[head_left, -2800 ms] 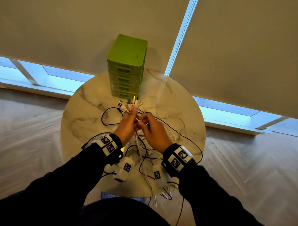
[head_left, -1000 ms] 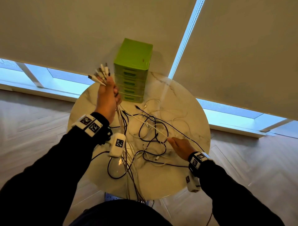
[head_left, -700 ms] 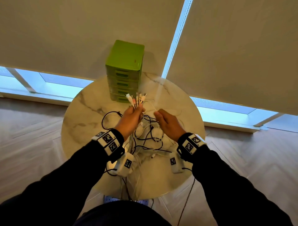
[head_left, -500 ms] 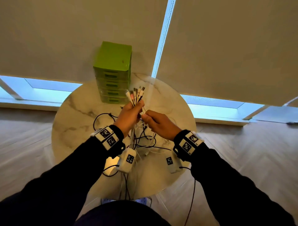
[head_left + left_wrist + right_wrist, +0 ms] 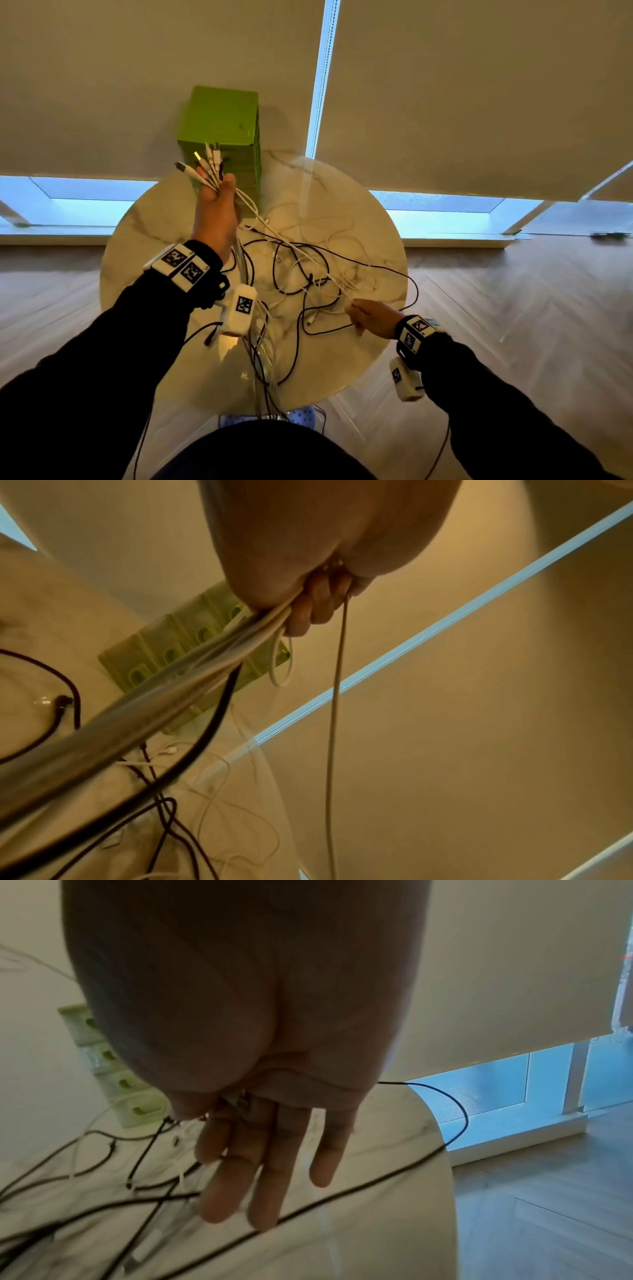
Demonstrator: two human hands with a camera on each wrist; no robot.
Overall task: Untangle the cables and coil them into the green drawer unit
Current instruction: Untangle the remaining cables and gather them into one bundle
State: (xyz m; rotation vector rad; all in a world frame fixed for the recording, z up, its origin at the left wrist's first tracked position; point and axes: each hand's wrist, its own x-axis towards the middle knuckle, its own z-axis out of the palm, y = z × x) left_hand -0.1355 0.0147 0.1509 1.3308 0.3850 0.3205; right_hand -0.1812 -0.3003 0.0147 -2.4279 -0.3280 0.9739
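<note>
The green drawer unit [image 5: 222, 120] stands at the back of the round marble table [image 5: 370, 219], drawers closed. My left hand [image 5: 215, 202] is raised in front of it and grips a bundle of cable ends [image 5: 205, 164], plugs fanning upward. The left wrist view shows its fingers [image 5: 308, 610] curled round the white and black strands. A white cable [image 5: 274, 226] runs taut from that fist down to my right hand [image 5: 366, 315], low at the table's right edge. There thumb and forefinger pinch it while the other fingers [image 5: 246, 1177] stay straight. Tangled black and white cables [image 5: 301, 277] lie between.
Several cables hang over the table's front edge towards a pale blue object on the floor [image 5: 301, 416]. A black cable [image 5: 416, 291] loops past the right rim. Roller blinds [image 5: 479, 85] and a low window strip stand behind; wooden floor surrounds the table.
Half a second ago both hands met over the middle of the table. The left hand has since lifted the bundle up and back, and the right has swung down right, drawing a white cable taut.
</note>
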